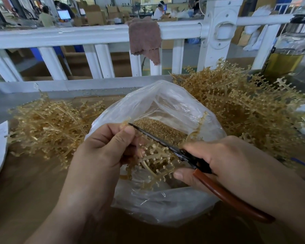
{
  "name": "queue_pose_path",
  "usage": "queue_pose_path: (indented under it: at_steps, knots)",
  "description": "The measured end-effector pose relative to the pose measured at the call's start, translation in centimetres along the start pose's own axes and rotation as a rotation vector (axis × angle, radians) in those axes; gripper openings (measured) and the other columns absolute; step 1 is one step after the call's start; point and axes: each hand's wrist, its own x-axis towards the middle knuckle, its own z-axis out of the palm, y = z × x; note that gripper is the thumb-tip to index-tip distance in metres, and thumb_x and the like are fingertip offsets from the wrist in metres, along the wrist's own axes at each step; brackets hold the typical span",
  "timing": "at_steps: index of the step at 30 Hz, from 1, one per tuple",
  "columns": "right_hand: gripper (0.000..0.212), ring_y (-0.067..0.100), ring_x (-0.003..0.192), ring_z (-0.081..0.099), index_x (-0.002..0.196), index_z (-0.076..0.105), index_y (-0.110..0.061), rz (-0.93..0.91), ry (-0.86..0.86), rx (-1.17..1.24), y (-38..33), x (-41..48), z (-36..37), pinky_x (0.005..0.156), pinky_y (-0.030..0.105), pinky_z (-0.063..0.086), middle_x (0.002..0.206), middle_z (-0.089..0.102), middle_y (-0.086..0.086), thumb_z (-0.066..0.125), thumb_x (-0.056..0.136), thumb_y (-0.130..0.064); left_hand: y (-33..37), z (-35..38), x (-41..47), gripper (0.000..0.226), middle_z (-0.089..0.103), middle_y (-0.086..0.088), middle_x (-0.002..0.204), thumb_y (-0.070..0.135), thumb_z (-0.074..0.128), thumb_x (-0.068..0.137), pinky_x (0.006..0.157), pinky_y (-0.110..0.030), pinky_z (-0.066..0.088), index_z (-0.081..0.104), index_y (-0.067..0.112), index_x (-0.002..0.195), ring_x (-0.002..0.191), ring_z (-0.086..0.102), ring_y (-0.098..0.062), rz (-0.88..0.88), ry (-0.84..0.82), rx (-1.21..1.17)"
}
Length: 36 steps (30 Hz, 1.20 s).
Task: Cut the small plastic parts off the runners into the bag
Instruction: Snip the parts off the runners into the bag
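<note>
Glossy clear plastic bag (165,106); amber translucent plastic runners (245,106).

Brown cloth (144,37) over white railing (60,35)

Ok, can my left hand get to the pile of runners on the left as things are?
Probably yes: nothing lies between the left hand and the left pile, but that hand grips a runner over the bag.

Two hands (102,155) (236,164), one scissors (199,162), one bag (165,103), two runner heaps (51,127) (245,111).
</note>
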Motion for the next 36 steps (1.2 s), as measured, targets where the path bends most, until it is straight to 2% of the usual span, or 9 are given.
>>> queue_pose_path:
  at_steps: [3, 6, 10, 16, 18, 21, 26, 31, 36]
  knots:
    - [0.045, -0.001, 0.060, 0.057, 0.082, 0.058, -0.030, 0.002, -0.018, 0.021, 0.15, 0.07, 0.12, 0.048, 0.014, 0.037, 0.055, 0.051, -0.010, 0.043, 0.079, -0.072, 0.25, 0.05, -0.19, 0.008, 0.075, -0.009, 0.079, 0.035, 0.074, 0.087, 0.058, -0.024, 0.056, 0.069, 0.029, 0.089, 0.064, 0.070, -0.020, 0.087, 0.056, 0.029]
    - [0.044, 0.000, 0.058, 0.056, 0.079, 0.057, -0.029, 0.001, -0.012, 0.056, 0.13, 0.04, 0.02, 0.048, 0.013, 0.037, 0.056, 0.052, -0.010, 0.046, 0.079, -0.071, 0.36, 0.18, -0.37, 0.008, 0.076, -0.008, 0.080, 0.031, 0.068, 0.094, 0.060, -0.022, 0.056, 0.068, 0.033, 0.086, 0.065, 0.073, -0.019, 0.151, 0.095, 0.068]
    - [0.046, 0.001, 0.055, 0.055, 0.075, 0.055, -0.027, 0.000, -0.005, 0.063, 0.13, -0.06, -0.17, 0.047, 0.013, 0.036, 0.056, 0.053, -0.009, 0.046, 0.080, -0.072, 0.52, 0.47, -0.30, 0.013, 0.077, -0.010, 0.083, 0.030, 0.068, 0.090, 0.065, -0.032, 0.060, 0.072, 0.030, 0.078, 0.071, 0.073, -0.021, 0.075, 0.073, -0.053]
    - [0.046, 0.004, 0.054, 0.053, 0.078, 0.055, -0.027, 0.012, 0.020, 0.046, 0.13, -0.13, -0.32, 0.046, 0.017, 0.036, 0.052, 0.048, -0.008, 0.044, 0.080, -0.072, 0.74, 0.43, 0.02, 0.012, 0.078, -0.010, 0.085, 0.026, 0.060, 0.083, 0.059, -0.023, 0.059, 0.070, 0.019, 0.081, 0.072, 0.077, -0.018, -0.069, 0.023, -0.256]
    - [0.049, 0.003, 0.056, 0.054, 0.084, 0.058, -0.027, 0.018, 0.019, 0.041, 0.11, -0.07, -0.35, 0.048, 0.016, 0.038, 0.054, 0.049, -0.008, 0.043, 0.079, -0.073, 0.76, 0.26, 0.08, 0.014, 0.078, -0.010, 0.086, 0.027, 0.060, 0.084, 0.056, -0.023, 0.058, 0.070, 0.023, 0.074, 0.071, 0.076, -0.017, -0.092, 0.009, -0.273]
    - [0.051, -0.002, 0.061, 0.056, 0.094, 0.063, -0.027, 0.018, 0.009, 0.045, 0.03, -0.04, -0.32, 0.050, 0.015, 0.040, 0.054, 0.051, -0.011, 0.044, 0.077, -0.072, 0.88, 0.30, 0.11, 0.023, 0.076, -0.007, 0.083, 0.028, 0.058, 0.084, 0.052, -0.024, 0.054, 0.070, 0.030, 0.065, 0.066, 0.072, -0.016, -0.079, -0.008, -0.261]
    - [0.056, 0.002, 0.068, 0.060, 0.105, 0.064, -0.028, 0.013, -0.002, 0.060, 0.21, -0.15, -0.50, 0.054, 0.016, 0.045, 0.065, 0.061, -0.009, 0.046, 0.078, -0.074, 0.68, 0.42, 0.14, 0.018, 0.065, -0.004, 0.075, 0.027, 0.058, 0.084, 0.055, -0.029, 0.050, 0.066, 0.027, 0.068, 0.067, 0.060, -0.017, -0.054, -0.006, -0.253]
    - [0.069, -0.003, 0.082, 0.062, 0.118, 0.054, -0.040, 0.013, -0.019, 0.082, 0.03, -0.35, -0.04, 0.072, 0.021, 0.052, 0.086, 0.066, -0.017, 0.034, 0.070, -0.084, 0.46, 0.50, 0.00, 0.014, 0.062, -0.010, 0.078, 0.025, 0.059, 0.084, 0.056, -0.029, 0.048, 0.065, 0.023, 0.072, 0.067, 0.054, -0.018, -0.029, 0.026, -0.257]
    - [0.064, -0.004, 0.074, 0.061, 0.112, 0.058, -0.035, 0.016, -0.033, 0.063, 0.02, -0.26, -0.07, 0.066, 0.018, 0.052, 0.077, 0.064, -0.018, 0.038, 0.072, -0.082, 0.19, 0.52, -0.15, 0.016, 0.065, -0.013, 0.082, 0.028, 0.061, 0.087, 0.060, -0.028, 0.051, 0.067, 0.027, 0.073, 0.071, 0.058, -0.020, 0.014, 0.036, -0.218]
